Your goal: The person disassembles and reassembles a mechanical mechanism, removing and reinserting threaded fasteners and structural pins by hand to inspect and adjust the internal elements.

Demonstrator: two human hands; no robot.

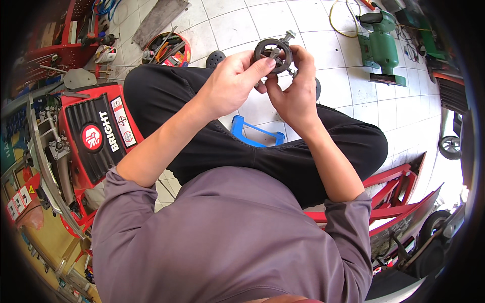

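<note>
1. Dark ring part [274, 52] is what I watch from my distant place; it is in the air above the tiled floor [331, 30], between the two hands
2. The left hand [235, 78] is closed on it: the thumb lies over the face of the ring, near the central piece, and the other fingers go behind, where I cannot see them fully
3. The right hand [298, 96] is also closed on it, with the thumb at the lower edge and the fingers around the right side
4. I judge it to be metal, so it should be stiff, rather heavy for its size, and not fragile; oil would make it slippery, but I cannot tell if there is any
5. For a sure hold, I would take the outer rim from two opposite sides; the bolt [289, 36] at the upper right is a poor handle, because it may turn
6. On the floor, between the legs [161, 96], lies a blue frame [237, 126], touched by neither hand
</note>
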